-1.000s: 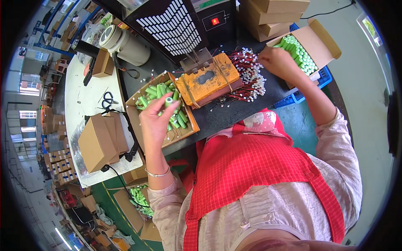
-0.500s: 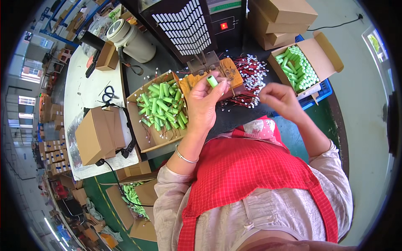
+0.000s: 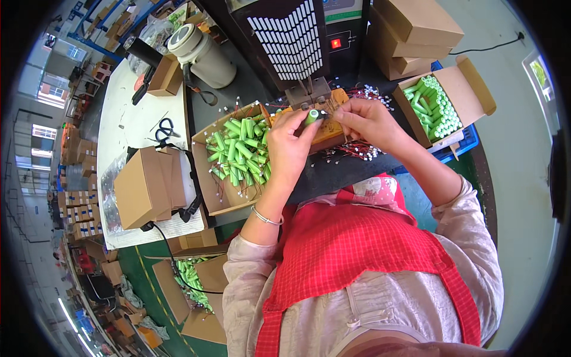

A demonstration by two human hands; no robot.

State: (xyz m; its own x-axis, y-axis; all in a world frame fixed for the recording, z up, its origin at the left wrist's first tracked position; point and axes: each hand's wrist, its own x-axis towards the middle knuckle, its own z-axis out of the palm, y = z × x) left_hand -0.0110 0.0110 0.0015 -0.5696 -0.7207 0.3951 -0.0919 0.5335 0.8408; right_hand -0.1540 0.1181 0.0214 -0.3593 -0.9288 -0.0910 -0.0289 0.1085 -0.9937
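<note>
My left hand (image 3: pixel 289 141) pinches a green cylindrical battery cell (image 3: pixel 311 116) upright, one end turned up. Close to it on the right, my right hand (image 3: pixel 369 122) has its thumb and fingertips pressed together; what lies between them is too small to make out. Both hands are over a worn orange block (image 3: pixel 340 96), just below the two metal prongs (image 3: pixel 307 85) of a black machine (image 3: pixel 286 44). Behind and below my right hand lies a heap of red and black wire leads (image 3: pixel 364 150) with white plugs, partly covered by it.
Left of my left hand, an open carton (image 3: pixel 209 193) holds green cells with leads. At the right, another carton (image 3: pixel 429 143) of cells rests on a blue crate (image 3: pixel 467 143). A grey jug (image 3: pixel 211 62), scissors (image 3: pixel 166 129) and folded cardboard (image 3: pixel 141 187) occupy the left side.
My right hand has moved left from above the wire heap to beside the cell, fingers now pinched. The cell stays in my left hand. The whole view has shifted slightly.
</note>
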